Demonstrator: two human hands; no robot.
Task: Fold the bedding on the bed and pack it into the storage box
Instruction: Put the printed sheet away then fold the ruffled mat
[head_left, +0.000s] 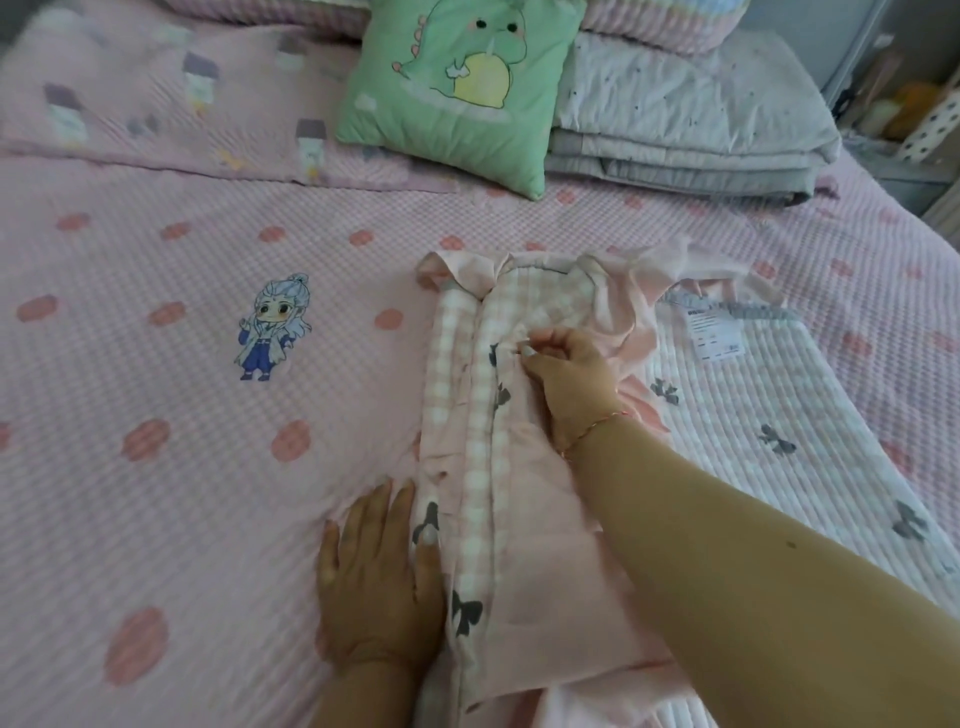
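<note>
A pink bedding piece (488, 457) with checked bands and grey bow prints lies folded into a long narrow strip on the bed, running away from me. My left hand (376, 577) lies flat with straight fingers on the bed, its fingers touching the strip's left edge. My right hand (563, 369) reaches across the strip and pinches a fold of its fabric near the far end. A white quilted piece (769, 395) with bow prints and a label spreads out to the right, under the strip. No storage box is in view.
The bed is covered by a pink waffle sheet (182, 415) with red dots and a cartoon figure. A green dinosaur cushion (457, 88) leans at the back. A folded grey quilt (685, 130) is stacked at the back right. Shelving stands beyond the right edge.
</note>
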